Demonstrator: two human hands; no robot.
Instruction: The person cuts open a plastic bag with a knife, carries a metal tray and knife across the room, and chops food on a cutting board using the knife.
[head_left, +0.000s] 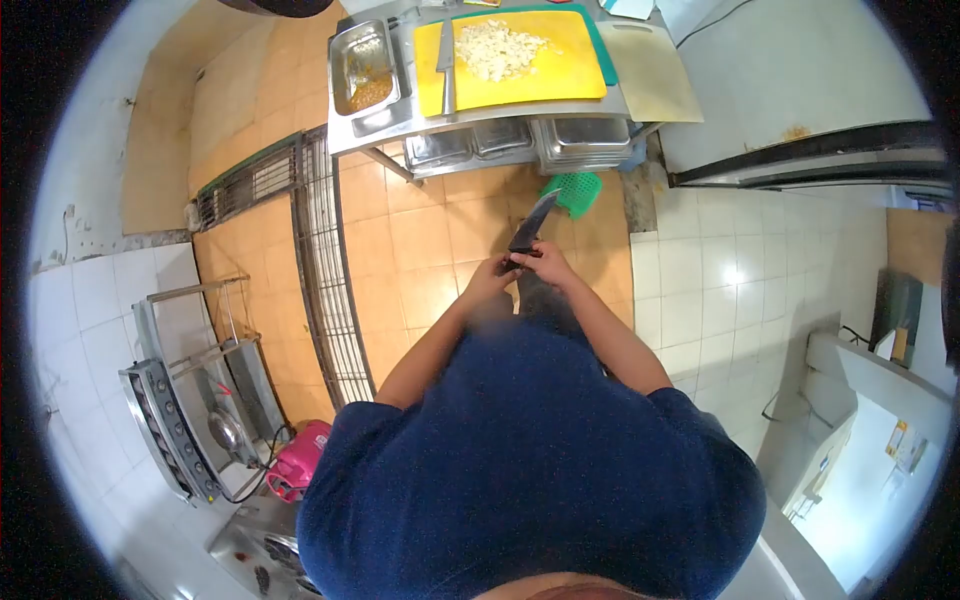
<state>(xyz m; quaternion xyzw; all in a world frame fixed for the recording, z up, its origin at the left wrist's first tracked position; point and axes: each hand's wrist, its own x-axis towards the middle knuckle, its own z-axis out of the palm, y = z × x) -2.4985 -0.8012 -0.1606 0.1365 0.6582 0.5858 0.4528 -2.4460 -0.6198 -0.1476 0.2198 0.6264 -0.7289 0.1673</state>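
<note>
My left hand (491,277) and my right hand (544,263) meet in front of my waist, fingers bent and closed around a small black object (513,261). Its kind I cannot make out. Just beyond the hands a dark, curved, tapering shape (534,222) points toward the table; whether it is part of my leg and shoe or a separate thing is unclear. Farther off, a knife (447,80) lies on a yellow cutting board (580,80), left of a pile of chopped pale pieces (497,50). Neither hand touches these.
A steel table (345,128) stands ahead, bearing a metal pan (392,70) with brown food. Steel trays (585,135) fill its lower shelf, and a green basket (578,193) is below. A floor grate (325,240), a gas stove (170,430) and a pink gas cylinder (300,462) are at left.
</note>
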